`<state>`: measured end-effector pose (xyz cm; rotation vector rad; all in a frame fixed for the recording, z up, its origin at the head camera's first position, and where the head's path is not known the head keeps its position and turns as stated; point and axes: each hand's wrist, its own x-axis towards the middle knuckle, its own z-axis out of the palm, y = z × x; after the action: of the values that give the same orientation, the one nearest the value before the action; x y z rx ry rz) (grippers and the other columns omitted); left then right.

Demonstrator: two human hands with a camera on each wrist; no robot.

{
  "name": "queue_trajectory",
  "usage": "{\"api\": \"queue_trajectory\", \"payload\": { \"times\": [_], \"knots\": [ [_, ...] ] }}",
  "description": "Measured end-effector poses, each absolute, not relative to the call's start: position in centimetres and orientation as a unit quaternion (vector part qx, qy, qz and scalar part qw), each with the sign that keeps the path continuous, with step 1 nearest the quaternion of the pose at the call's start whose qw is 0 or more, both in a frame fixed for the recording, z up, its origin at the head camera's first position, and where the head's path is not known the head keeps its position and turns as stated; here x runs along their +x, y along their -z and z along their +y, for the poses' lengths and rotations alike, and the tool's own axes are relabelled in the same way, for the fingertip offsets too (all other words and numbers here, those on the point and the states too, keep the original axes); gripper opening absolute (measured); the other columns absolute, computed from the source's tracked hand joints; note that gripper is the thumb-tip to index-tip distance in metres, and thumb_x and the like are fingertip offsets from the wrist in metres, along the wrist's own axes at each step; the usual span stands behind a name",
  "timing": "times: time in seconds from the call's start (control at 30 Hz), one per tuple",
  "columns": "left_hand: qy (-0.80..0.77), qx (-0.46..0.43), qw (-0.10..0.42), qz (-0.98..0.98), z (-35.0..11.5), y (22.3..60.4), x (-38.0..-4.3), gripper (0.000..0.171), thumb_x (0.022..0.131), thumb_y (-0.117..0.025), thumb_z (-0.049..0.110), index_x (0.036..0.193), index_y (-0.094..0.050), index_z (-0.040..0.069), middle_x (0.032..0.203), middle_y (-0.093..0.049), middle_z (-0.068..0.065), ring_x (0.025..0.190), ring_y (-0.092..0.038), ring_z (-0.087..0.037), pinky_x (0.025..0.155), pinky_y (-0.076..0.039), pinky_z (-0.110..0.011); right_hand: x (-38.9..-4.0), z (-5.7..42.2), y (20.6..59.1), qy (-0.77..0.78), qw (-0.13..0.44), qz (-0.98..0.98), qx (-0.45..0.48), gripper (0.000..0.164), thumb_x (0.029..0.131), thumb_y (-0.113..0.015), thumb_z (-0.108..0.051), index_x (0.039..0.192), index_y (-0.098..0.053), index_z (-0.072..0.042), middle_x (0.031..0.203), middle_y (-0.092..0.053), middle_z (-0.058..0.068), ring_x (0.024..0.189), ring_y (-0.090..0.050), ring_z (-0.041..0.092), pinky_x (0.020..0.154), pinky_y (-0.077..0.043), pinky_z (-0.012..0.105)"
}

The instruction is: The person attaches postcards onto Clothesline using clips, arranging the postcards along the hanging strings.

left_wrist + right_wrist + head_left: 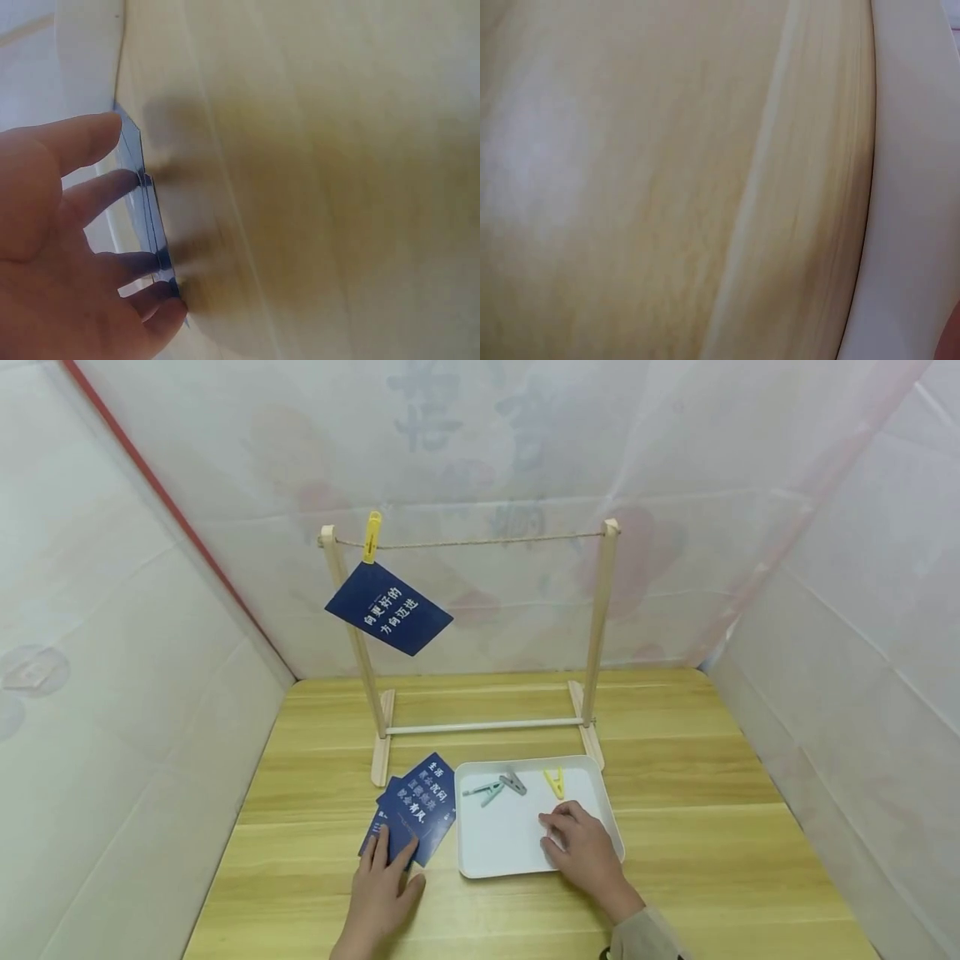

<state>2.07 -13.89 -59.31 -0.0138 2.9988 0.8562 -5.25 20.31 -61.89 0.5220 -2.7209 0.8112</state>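
My left hand [381,889] rests with spread fingertips on a few overlapping dark blue cards [427,802] printed with white characters. In the left wrist view the fingers [112,264] touch the thin edges of these cards [150,217]. My right hand [585,852] hovers over the right part of a white tray [502,852], thumb and fingers apart, with nothing visible between them. Just beyond its fingertips lies a yellow clothespin [555,783]. Farther left in the tray are a grey clothespin [513,782] and a light green clothespin [487,792].
Behind the tray stands a wooden frame [600,627] with a twine line [487,541] strung across its top. Another blue card [390,608] hangs tilted from a yellow clothespin [372,537] at the line's left end. A white rod [480,727] joins the frame's feet on the wooden table [690,827].
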Motion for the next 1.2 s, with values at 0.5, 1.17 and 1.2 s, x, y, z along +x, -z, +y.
{"api": "queue_trajectory", "payload": {
  "times": [0.5, 1.17, 1.2],
  "knots": [
    [-0.263, -0.01, -0.02, 0.965, -13.5, 58.7, 1.7, 0.017, 0.088, -0.074, 0.021, 0.104, -0.071, 0.019, 0.146, -0.053, -0.015, 0.134, -0.037, -0.059, 0.1, -0.035, -0.077, -5.1, 19.9, 61.5, -0.27, 0.12, -0.939, 0.176, 0.03, 0.074, -0.068, -0.002, 0.092, -0.078, -0.023, 0.1, -0.063, -0.011, 0.09, -0.06, 0.01, 0.076, -0.055, 0.034],
    [-0.268, -0.066, -0.014, 0.961, -12.3, 59.0, 0.5, 0.044, 0.076, -0.085, 0.03, 0.05, -0.051, 0.021, 0.143, -0.048, -0.029, 0.133, -0.039, -0.051, 0.091, -0.051, -0.064, -5.4, 20.0, 61.6, -0.261, 0.108, -0.946, 0.16, 0.023, 0.075, -0.07, -0.009, 0.09, -0.078, -0.025, 0.1, -0.062, -0.012, 0.091, -0.059, 0.01, 0.077, -0.053, 0.036],
    [-0.265, -0.071, -0.012, 0.962, -12.3, 59.0, 0.5, 0.045, 0.074, -0.086, 0.031, 0.05, -0.049, 0.02, 0.143, -0.048, -0.028, 0.132, -0.04, -0.05, 0.087, -0.053, -0.064, -5.4, 20.1, 61.6, -0.261, 0.106, -0.946, 0.16, 0.023, 0.075, -0.07, -0.009, 0.09, -0.078, -0.025, 0.1, -0.062, -0.013, 0.091, -0.059, 0.01, 0.078, -0.053, 0.036]
  ]
}}
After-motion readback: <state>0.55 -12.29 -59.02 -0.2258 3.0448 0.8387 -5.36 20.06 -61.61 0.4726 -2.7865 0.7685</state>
